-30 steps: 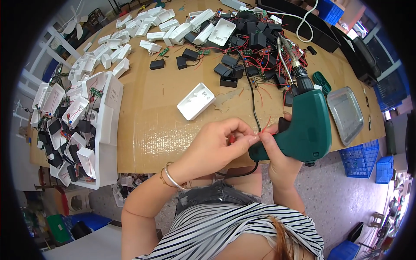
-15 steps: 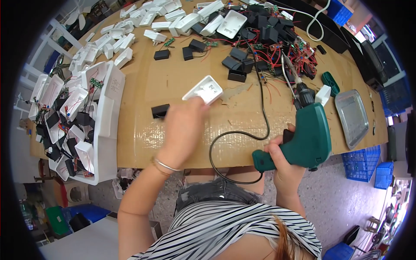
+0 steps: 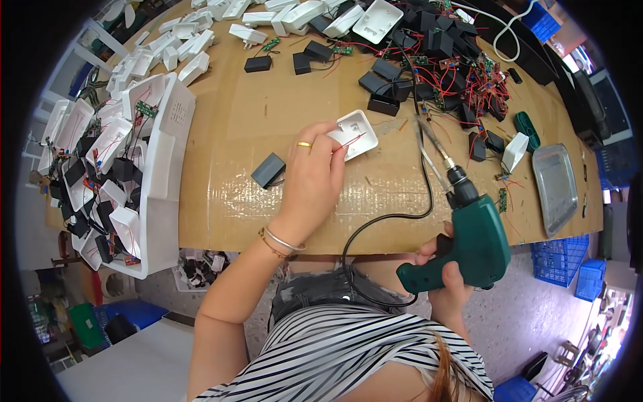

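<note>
My left hand (image 3: 311,171) pinches a thin red wire (image 3: 353,141) at the near edge of a small white plastic shell (image 3: 365,144). That shell lies open side up on the cardboard-covered table. A black rectangular box (image 3: 269,170) sits just left of this hand, a short dark lead showing beside it. In my right hand (image 3: 450,271) is a green soldering gun (image 3: 481,238), gripped by its handle. Its metal tip (image 3: 429,134) points away from me, right of the shell and apart from it. A black cord (image 3: 365,222) loops from the handle across the table.
A white bin (image 3: 164,194) full of wired shells stands at left. White shells (image 3: 301,17) and black boxes with red-wired boards (image 3: 462,80) are heaped at the back. On the right are a metal tray (image 3: 556,191), a green oval piece (image 3: 527,130) and a white shell (image 3: 514,153).
My left hand has shifted right, and a red wire now shows at its fingers. The soldering gun's tip has come nearer the white shell. The black box has turned.
</note>
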Demonstrator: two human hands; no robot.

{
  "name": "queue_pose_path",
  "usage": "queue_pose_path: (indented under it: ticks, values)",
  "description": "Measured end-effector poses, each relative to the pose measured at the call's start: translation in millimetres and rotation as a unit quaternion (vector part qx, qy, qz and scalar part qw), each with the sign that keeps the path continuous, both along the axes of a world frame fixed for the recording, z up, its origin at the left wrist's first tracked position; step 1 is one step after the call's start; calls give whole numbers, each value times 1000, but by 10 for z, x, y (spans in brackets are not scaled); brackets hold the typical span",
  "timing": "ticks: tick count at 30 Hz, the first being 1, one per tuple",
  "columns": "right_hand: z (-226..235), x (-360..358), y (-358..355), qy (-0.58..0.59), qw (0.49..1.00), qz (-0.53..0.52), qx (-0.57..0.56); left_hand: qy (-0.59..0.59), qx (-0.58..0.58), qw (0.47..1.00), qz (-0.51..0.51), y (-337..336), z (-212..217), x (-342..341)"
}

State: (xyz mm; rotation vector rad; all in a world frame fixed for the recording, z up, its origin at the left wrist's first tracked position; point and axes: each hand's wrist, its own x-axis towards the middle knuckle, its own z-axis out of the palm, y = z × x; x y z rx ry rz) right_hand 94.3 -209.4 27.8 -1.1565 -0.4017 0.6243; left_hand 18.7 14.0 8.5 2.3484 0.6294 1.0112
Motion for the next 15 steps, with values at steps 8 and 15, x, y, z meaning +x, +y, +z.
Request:
queue_pose_path:
  ticks: [8,15]
  values:
    - [-125,-32,19,-50,995,-21,-84,58,34,997,22,-83,-37,66]
    - [-131,52,16,-55,995,-25,-75,119,165,978,-44,26,117,43]
